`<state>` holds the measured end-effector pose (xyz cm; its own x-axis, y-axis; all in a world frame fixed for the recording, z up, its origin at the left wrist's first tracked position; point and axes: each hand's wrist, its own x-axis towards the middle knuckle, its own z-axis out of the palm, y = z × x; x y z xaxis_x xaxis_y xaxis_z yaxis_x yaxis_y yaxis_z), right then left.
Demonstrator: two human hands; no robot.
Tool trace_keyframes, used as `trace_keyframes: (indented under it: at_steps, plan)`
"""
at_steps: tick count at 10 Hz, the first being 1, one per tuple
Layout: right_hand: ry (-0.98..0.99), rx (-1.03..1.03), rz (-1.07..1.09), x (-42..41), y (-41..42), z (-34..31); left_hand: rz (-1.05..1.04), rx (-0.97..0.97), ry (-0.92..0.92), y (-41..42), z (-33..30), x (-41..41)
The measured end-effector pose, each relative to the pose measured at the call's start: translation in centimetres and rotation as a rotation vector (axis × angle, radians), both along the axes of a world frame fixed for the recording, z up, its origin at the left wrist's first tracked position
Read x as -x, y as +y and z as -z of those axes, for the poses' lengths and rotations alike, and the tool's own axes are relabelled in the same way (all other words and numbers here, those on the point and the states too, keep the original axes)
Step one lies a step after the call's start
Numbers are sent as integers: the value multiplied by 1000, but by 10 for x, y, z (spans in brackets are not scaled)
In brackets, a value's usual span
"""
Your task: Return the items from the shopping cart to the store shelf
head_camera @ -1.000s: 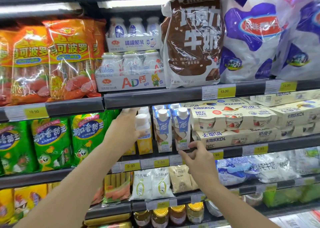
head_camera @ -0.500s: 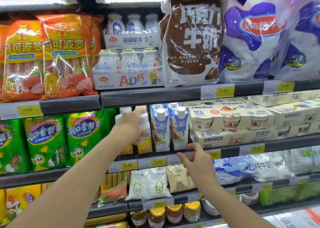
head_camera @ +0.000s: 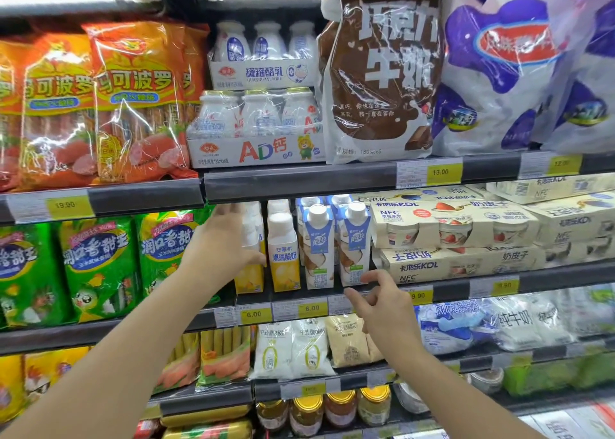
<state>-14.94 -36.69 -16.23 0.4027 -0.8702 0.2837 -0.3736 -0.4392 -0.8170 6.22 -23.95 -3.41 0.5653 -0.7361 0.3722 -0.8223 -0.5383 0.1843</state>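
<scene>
A white-capped yellow yogurt bottle [head_camera: 250, 273] stands on the middle shelf [head_camera: 461, 290], to the left of a matching bottle [head_camera: 283, 255]. My left hand [head_camera: 223, 244] is against its left side. The fingers are spread upward and the thumb lies across the bottle's front, no longer wrapped around it. My right hand [head_camera: 382, 305] hovers at the shelf's front rail, just below two blue-and-white cartons [head_camera: 336, 249]. Its fingers are loosely curled and apart, with nothing in them. The shopping cart is out of view.
Cream yogurt multipacks [head_camera: 452, 229] fill the shelf right of the cartons. Green sausage bags [head_camera: 100, 265] hang to the left. The upper shelf holds a brown milk bag [head_camera: 382, 72] and small bottle packs [head_camera: 256, 129]. Pouches [head_camera: 293, 348] and jars [head_camera: 339, 408] sit below.
My left hand, earlier wrapped around the yellow bottle, has loosened and spread its fingers while the bottle stands on the shelf. My right hand has stayed by the shelf rail.
</scene>
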Motion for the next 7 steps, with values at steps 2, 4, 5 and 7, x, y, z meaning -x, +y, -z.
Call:
trace_keyframes:
  at_steps: [2,4,5,7]
  plan:
    - [-20,-3,19,-5,-3,-6,-40,184,512,7,22,-17]
    - [-13,31,37,-9,-9,-13,39,197,629,6,39,-19]
    - [-2,41,47,-10,-11,-17,49,195,632,6,39,-20]
    - [-31,51,32,-10,-7,-26,-36,159,611,13,36,-14]
